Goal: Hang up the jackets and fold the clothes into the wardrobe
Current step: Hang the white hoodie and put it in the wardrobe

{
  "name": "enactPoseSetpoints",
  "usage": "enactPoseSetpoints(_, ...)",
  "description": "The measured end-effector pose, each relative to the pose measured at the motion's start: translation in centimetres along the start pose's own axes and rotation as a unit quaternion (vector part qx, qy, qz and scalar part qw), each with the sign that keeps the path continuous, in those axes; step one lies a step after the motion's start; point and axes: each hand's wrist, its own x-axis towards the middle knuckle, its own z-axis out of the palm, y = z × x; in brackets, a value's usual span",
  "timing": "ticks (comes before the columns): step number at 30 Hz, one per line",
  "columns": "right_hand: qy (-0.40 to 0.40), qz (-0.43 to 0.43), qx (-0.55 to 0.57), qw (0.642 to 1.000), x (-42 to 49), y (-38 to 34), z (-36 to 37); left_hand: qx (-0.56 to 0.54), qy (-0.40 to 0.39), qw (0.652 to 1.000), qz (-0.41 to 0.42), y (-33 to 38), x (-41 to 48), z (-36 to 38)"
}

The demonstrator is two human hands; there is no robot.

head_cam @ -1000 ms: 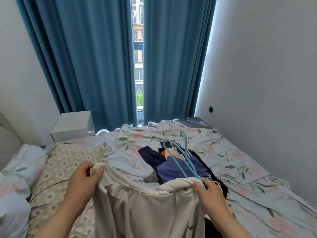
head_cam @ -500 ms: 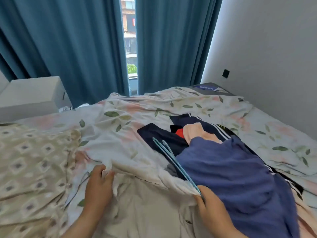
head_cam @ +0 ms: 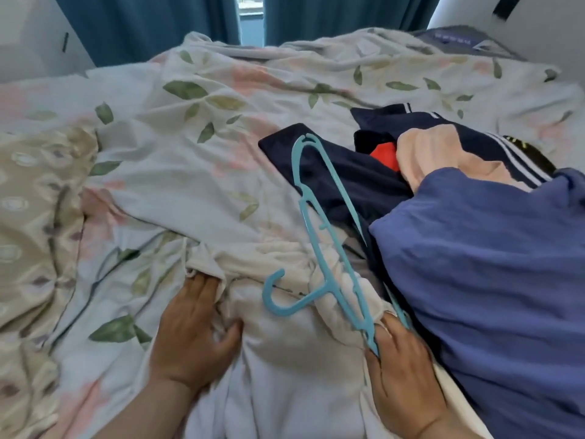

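A cream-white garment (head_cam: pixel 285 359) lies spread on the bed in front of me. My left hand (head_cam: pixel 190 337) grips a bunched fold at its upper left corner, fingers tucked into the cloth. My right hand (head_cam: pixel 402 375) pinches one end of a light blue plastic hanger (head_cam: pixel 319 236) together with the garment's upper right edge. The hanger lies slanted across the garment, hook pointing left. To the right is a pile: a blue garment (head_cam: pixel 490 280), a navy jacket with white stripes (head_cam: pixel 342 182), a peach cloth (head_cam: pixel 437 153) and a red piece (head_cam: pixel 384 155).
The bed has a rumpled floral cover (head_cam: pixel 221 137), with a beige patterned blanket (head_cam: pixel 31 201) on its left. Teal curtains (head_cam: pixel 142 20) hang behind the bed. A white bedside cabinet (head_cam: pixel 28 36) stands at the back left, and a pale wall runs along the right.
The cream garment was held up in the air by both hands; it now lies on the bed. The hanger has swung down flat onto it, and my view has tilted downward.
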Motion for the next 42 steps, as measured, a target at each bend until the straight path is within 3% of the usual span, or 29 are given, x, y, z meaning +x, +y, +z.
enactPoseSetpoints(12,0.040,-0.020,-0.005,0.999,-0.2,-0.3,0.2,0.072,-0.043,0.996,-0.024,-0.4,-0.1,0.5)
enactPoseSetpoints(17,0.100,-0.023,-0.010,0.995,0.0,-0.3,0.1,0.071,-0.013,0.997,-0.005,-0.2,0.3,0.4)
enactPoseSetpoints(21,0.099,-0.040,0.009,0.994,-0.2,0.8,0.0,0.061,0.025,0.998,0.022,-0.2,0.2,1.0)
enactPoseSetpoints(26,0.089,0.031,0.104,0.990,-1.2,-0.6,-2.1,0.004,0.045,0.999,0.027,-0.8,-0.3,1.2)
enactPoseSetpoints(33,0.179,0.136,0.239,0.945,-4.1,-4.0,-11.4,-0.179,0.101,0.978,-0.033,-1.7,1.0,0.0)
enactPoseSetpoints(36,0.138,0.156,0.321,0.924,-6.0,-4.2,-15.7,-0.203,0.109,0.971,-0.067,-0.9,0.2,-0.9)
enactPoseSetpoints(42,-0.060,0.175,0.314,0.931,-6.8,-3.4,-19.7,-0.345,0.090,0.911,-0.206,-0.9,-1.3,-7.6)
